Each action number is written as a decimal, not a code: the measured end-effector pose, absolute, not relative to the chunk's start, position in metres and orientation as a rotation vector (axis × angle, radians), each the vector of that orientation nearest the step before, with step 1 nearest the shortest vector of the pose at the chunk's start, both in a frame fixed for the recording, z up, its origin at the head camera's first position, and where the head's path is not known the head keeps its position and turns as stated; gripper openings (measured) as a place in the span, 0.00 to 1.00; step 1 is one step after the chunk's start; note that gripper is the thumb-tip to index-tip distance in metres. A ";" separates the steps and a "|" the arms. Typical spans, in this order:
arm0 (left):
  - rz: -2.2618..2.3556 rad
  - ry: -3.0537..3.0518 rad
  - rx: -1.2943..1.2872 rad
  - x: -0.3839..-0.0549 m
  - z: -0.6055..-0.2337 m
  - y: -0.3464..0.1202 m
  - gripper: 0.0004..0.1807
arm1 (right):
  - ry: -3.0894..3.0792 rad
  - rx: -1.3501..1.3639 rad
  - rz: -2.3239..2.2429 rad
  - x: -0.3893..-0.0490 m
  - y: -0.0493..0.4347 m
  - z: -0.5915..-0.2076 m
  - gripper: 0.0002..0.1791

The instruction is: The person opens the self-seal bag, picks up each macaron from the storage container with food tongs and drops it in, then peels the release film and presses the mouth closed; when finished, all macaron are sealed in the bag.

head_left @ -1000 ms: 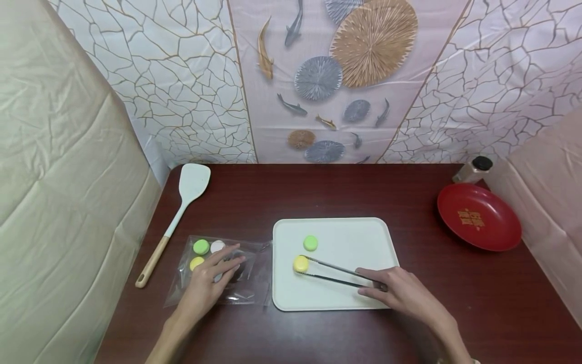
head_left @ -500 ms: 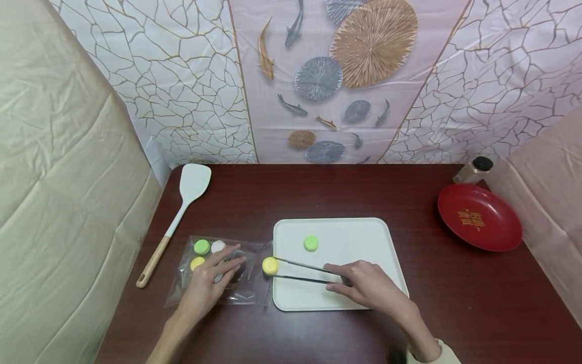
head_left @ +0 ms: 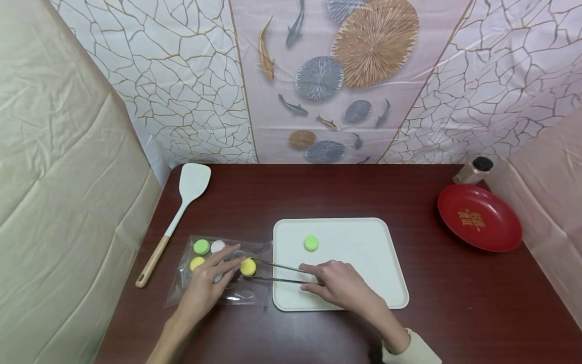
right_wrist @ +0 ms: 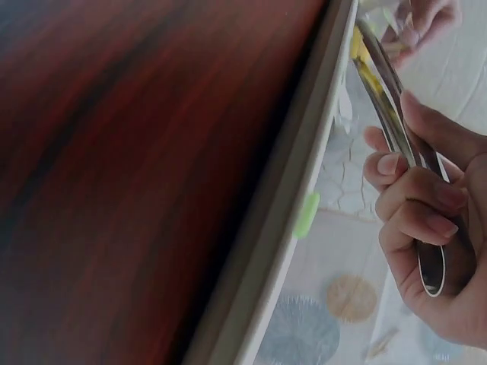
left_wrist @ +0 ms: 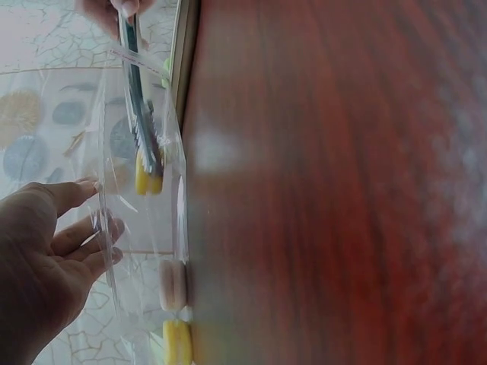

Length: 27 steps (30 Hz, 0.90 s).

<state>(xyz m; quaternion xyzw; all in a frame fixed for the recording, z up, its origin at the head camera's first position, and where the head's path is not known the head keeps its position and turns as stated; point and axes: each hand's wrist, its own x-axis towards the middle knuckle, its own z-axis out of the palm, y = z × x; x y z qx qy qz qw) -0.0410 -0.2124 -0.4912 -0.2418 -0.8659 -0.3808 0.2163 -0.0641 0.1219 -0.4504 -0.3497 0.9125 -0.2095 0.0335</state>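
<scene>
In the head view my right hand grips metal tongs with thumb and fingers. Between the tong tips sits a yellow macaron, seen through the clear film in the left wrist view. My left hand holds up the upper film of a clear plastic bag, its fingers fairly straight and spread. Inside the bag lie a green macaron, a pale macaron and another yellow macaron; the left hand partly covers that area. One green macaron rests on the white tray.
A white spatula with a wooden handle lies at the table's left. Toward the right edge are a red oval plate and a jar with a black lid. Fabric walls surround the table's back and sides.
My right hand has moved left with the tongs, taking the yellow macaron from above the tray to the bag beside my left hand. The left hand has stayed put.
</scene>
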 end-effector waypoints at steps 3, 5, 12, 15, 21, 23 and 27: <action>-1.051 -2.405 -0.668 -0.041 -0.491 -0.212 0.23 | 2.803 -1.079 -0.665 -0.065 0.111 -0.454 0.17; -1.051 -2.415 -0.663 -0.041 -0.490 -0.212 0.22 | 2.797 -1.077 -0.669 -0.066 0.105 -0.455 0.17; -1.083 -2.438 -0.651 -0.041 -0.491 -0.212 0.20 | 2.779 -1.080 -0.641 -0.069 0.091 -0.456 0.17; -1.086 -2.446 -0.648 -0.041 -0.492 -0.212 0.20 | 2.771 -1.059 -0.616 -0.070 0.088 -0.456 0.17; -1.067 -2.463 -0.638 -0.040 -0.491 -0.213 0.20 | 2.748 -1.044 -0.609 -0.072 0.086 -0.458 0.16; -1.059 -2.467 -0.635 -0.040 -0.491 -0.213 0.20 | 2.737 -1.041 -0.618 -0.072 0.088 -0.458 0.16; -1.054 -2.464 -0.637 -0.040 -0.491 -0.213 0.21 | 2.734 -1.054 -0.638 -0.070 0.094 -0.457 0.17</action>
